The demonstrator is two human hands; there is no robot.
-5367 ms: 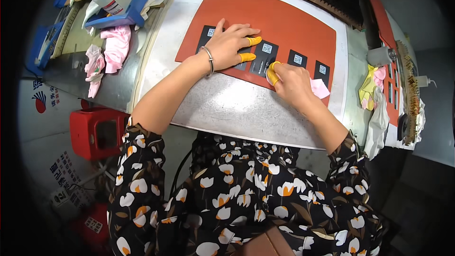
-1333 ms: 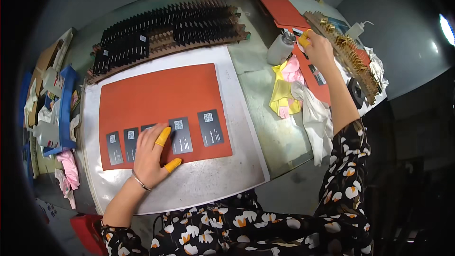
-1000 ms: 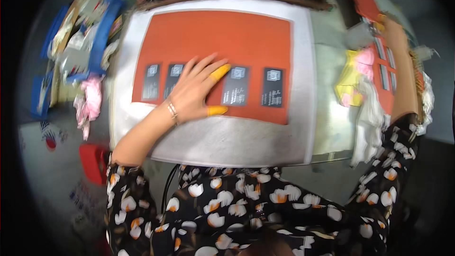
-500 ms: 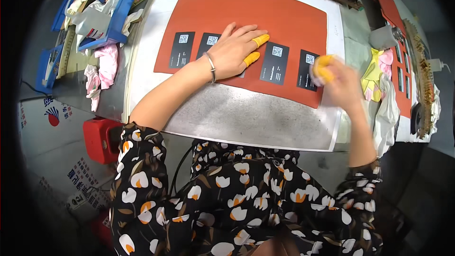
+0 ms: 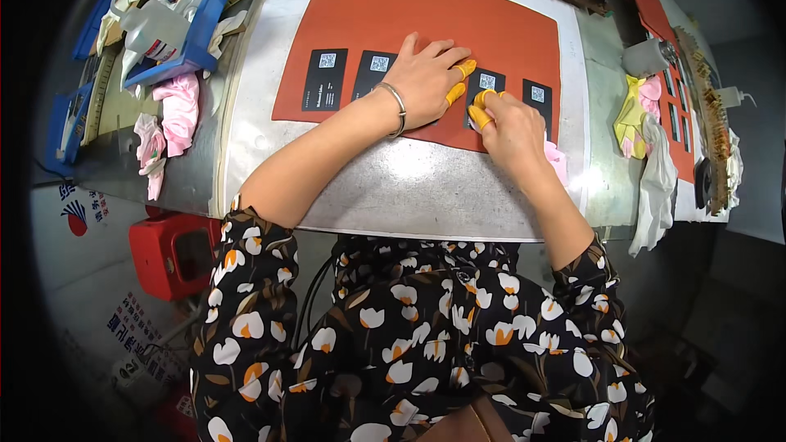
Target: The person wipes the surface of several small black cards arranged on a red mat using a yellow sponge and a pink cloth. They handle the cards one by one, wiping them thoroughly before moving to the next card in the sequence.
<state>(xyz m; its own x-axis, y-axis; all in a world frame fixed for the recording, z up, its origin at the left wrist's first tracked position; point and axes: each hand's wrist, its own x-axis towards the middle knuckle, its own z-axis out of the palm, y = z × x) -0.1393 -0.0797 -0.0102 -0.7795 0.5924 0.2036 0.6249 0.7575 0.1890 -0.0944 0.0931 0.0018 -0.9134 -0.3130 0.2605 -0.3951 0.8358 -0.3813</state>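
Observation:
My left hand (image 5: 426, 86) lies flat with fingers spread on an orange-red sheet (image 5: 442, 12), close to a black card (image 5: 372, 74) with a square code. Yellow finger cots cover some fingertips on both hands. My right hand (image 5: 512, 133) is closed, its fingertips pressed down on another black card (image 5: 489, 80), partly hidden beneath them. A pink cloth (image 5: 557, 162) hangs out from under this hand, bunched in the fingers. Further black cards lie at the left (image 5: 324, 82) and at the right (image 5: 537, 96) of the row.
The sheet rests on a white-bordered metal worktop (image 5: 409, 188). At left stand a blue bin (image 5: 201, 49) with bottles and rags, and pink cloths (image 5: 178, 110). To the right are a yellow cloth (image 5: 629, 115), a white cloth (image 5: 657, 188) and a grey canister (image 5: 647, 57). A red stool (image 5: 151, 258) stands below.
My right hand has moved left from the rightmost card to the card beside it, uncovering the rightmost one. My left hand stays spread on the sheet. The whole view has shifted slightly.

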